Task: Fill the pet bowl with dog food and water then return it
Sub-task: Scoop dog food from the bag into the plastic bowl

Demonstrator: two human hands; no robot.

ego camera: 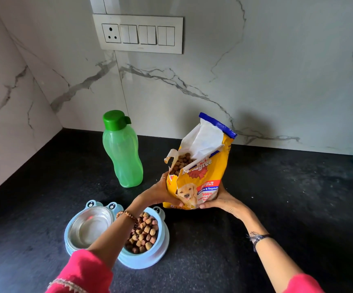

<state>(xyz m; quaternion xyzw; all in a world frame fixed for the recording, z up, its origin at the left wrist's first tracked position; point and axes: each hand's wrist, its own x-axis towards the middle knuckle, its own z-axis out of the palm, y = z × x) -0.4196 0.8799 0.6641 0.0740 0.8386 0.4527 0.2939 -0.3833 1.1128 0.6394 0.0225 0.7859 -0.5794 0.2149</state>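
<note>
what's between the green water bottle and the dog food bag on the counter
Nothing: in the head view, only bare black counter separates the green bottle from the dog food bag.

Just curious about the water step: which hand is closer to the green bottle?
Left. The left hand grips the food bag's left side, just right of the green bottle; the right hand holds the bag's far side.

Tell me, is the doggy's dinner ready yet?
Halfway. The kibble is already in the bowl's right cup. Both hands, left and right, hold the bag upright on the counter. The left cup looks empty, and the bottle is capped, so water and returning the bowl remain.
</note>
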